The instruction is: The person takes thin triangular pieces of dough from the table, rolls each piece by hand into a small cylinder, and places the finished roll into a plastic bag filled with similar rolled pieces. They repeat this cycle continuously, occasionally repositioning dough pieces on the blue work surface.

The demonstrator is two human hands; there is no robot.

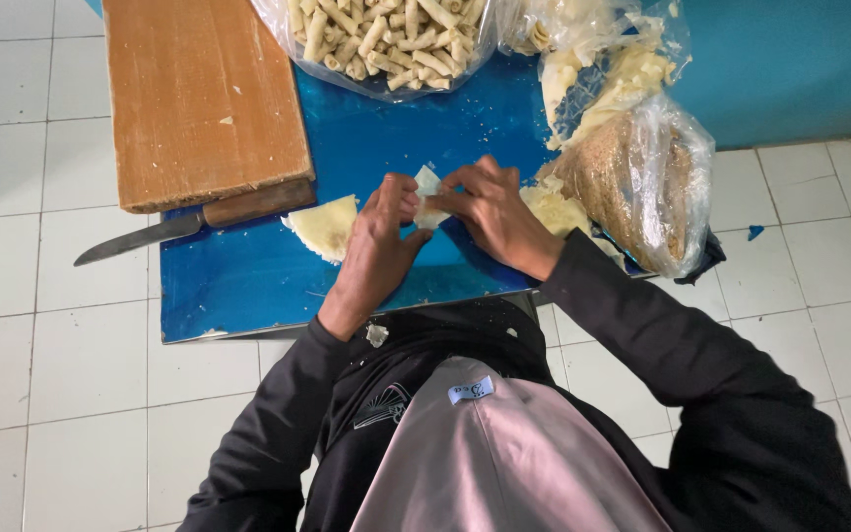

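Nearest the camera: person's dark sleeves and a pinkish-grey cloth over the chest, white tiled floor (71, 394) all around. Low blue counter (248, 286) just past the body.

Left hand (378, 236) and right hand (490, 212) meet over the counter's near-middle, fingertips pinched together on a small pale wrapper piece (427, 202). Both hands closed narrow on it, thumbs and forefingers gripping from either side. The wrapper piece is lifted slightly off the counter between the hands; whether it touches the surface, can't tell.

Just left of the left hand: a flat pale round wrapper sheet (327, 227) lying on the counter. Just right of the right hand, partly hidden by the wrist: a stack of more pale sheets (556, 209).

Left of that, a knife (179, 229) with wooden handle, blade sticking out past the counter's left edge over the floor; handle tucked against the near edge of a thick wooden board (199, 99), which covers the counter's far-left part.

Right side: clear plastic bag of brown crumbs (632, 182), resting at the counter's right edge. Behind it, a crumpled clear bag with pale dough scraps (608, 69).

Far middle: open plastic bag full of finished pale rolls (386, 39), piled loosely. Teal wall (790, 69) at far right.
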